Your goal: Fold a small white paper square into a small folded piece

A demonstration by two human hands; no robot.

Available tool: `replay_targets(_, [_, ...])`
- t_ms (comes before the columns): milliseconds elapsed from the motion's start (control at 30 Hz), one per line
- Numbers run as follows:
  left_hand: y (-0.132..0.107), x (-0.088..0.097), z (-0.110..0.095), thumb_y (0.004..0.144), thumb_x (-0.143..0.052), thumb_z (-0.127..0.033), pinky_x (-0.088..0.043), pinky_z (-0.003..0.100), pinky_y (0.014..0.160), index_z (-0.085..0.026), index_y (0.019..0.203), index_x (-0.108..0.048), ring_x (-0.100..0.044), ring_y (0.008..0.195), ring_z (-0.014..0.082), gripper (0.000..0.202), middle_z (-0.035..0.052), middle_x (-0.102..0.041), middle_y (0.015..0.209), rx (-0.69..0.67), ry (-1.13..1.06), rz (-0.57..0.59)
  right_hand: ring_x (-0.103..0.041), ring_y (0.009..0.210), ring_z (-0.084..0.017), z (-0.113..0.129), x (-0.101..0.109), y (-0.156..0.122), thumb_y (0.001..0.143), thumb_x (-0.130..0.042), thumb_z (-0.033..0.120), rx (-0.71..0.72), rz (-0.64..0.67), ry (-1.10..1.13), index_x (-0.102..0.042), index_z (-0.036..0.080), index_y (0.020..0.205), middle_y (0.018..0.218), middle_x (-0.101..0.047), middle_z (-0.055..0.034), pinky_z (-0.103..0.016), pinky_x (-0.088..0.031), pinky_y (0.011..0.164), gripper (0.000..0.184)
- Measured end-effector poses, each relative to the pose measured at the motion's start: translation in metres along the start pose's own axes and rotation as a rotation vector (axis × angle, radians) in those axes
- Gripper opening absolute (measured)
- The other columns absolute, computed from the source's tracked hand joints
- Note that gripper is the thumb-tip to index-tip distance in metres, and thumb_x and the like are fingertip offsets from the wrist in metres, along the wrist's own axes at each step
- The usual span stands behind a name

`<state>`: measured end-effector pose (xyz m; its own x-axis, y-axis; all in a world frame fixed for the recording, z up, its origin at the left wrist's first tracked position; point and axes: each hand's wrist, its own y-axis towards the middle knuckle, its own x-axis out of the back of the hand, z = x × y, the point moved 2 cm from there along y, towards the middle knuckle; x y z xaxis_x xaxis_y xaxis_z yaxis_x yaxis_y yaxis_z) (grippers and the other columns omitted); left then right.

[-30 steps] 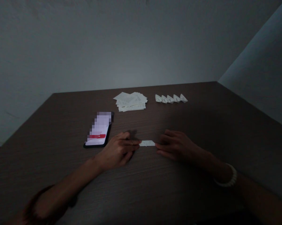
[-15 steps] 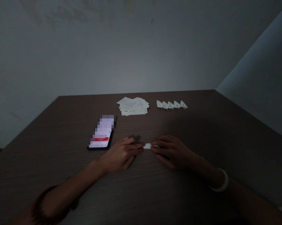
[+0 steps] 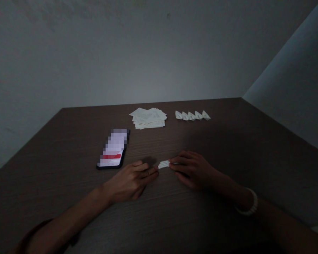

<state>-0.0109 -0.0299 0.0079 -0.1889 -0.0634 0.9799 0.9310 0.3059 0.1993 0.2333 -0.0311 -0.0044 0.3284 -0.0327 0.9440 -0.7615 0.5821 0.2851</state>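
Observation:
A small folded paper strip (image 3: pixel 163 164), white with printed lines, lies on the table between my hands. My left hand (image 3: pixel 134 179) rests at its left end, fingers stretched out with the fingertips beside or just touching the paper's edge; nothing shows in its grasp. Over the strip's right end, the fingertips of my right hand (image 3: pixel 193 170) press and hold it, hiding that part. A white bracelet is on my right wrist.
A phone (image 3: pixel 112 148) with a lit, partly blurred screen lies left of my hands. Farther back is a messy stack of paper slips (image 3: pixel 149 118). To its right, several small folded paper pieces (image 3: pixel 191 116) stand in a row. A wall borders the table's far edge.
My left hand has drawn back down and left, uncovering the strip's left end. The strip now tilts slightly. My right hand stays on its right end. The view has shifted a little.

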Motion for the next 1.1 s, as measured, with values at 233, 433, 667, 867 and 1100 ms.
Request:
replay_targets(233, [0.003,0.000,0.000,0.092,-0.043,-0.013,-0.048,0.036,0.080,-0.012,0.119,-0.057,-0.057,0.087,0.0203,0.031,0.0101,-0.067,0.112,0.078,-0.201,-0.137,-0.055,0.098,-0.021,-0.003,-0.002,0.000,0.088,-0.053,0.022,0.011,-0.078,0.060,-0.062,0.021,0.116,0.116,-0.064,-0.0055,-0.037,-0.046,0.084,0.028])
replay_targets(433, [0.018,-0.007,0.008,0.093,-0.047,-0.020,-0.048,0.035,0.082,-0.014,0.109,-0.061,-0.058,0.083,0.0180,0.021,0.0075,-0.067,0.092,0.180,-0.337,-0.157,-0.054,0.090,-0.020,-0.014,-0.005,0.003,0.088,-0.057,0.025,-0.120,-0.197,0.102,-0.065,0.019,0.108,0.102,-0.066,-0.0075,-0.036,-0.046,0.081,0.022])
replay_targets(667, [0.037,-0.014,0.011,0.090,-0.053,-0.024,-0.049,0.036,0.080,-0.017,0.109,-0.061,-0.056,0.089,0.0201,0.022,0.0065,-0.061,0.092,0.313,-0.350,-0.168,-0.055,0.085,-0.018,-0.016,-0.010,0.005,0.086,-0.058,0.020,-0.186,-0.240,0.212,-0.066,0.019,0.100,0.090,-0.066,-0.0050,-0.033,-0.045,0.077,0.015])
replay_targets(867, [0.036,-0.021,0.016,0.088,-0.053,-0.018,-0.049,0.035,0.080,-0.017,0.101,-0.064,-0.056,0.091,0.0199,0.018,0.0067,-0.061,0.095,0.369,-0.367,-0.203,-0.055,0.081,-0.017,-0.016,-0.006,0.008,0.086,-0.059,0.022,-0.233,-0.207,0.248,-0.067,0.019,0.093,0.086,-0.067,-0.0036,-0.033,-0.043,0.078,0.011])
replay_targets(1100, [0.034,-0.023,0.021,0.086,-0.054,-0.016,-0.049,0.032,0.078,-0.016,0.093,-0.064,-0.059,0.086,0.0175,0.012,0.0047,-0.064,0.090,0.412,-0.417,-0.306,-0.054,0.076,-0.016,-0.014,0.003,0.017,0.084,-0.061,0.024,-0.291,-0.157,0.209,-0.068,0.021,0.091,0.078,-0.066,-0.0016,-0.030,-0.041,0.070,0.010])
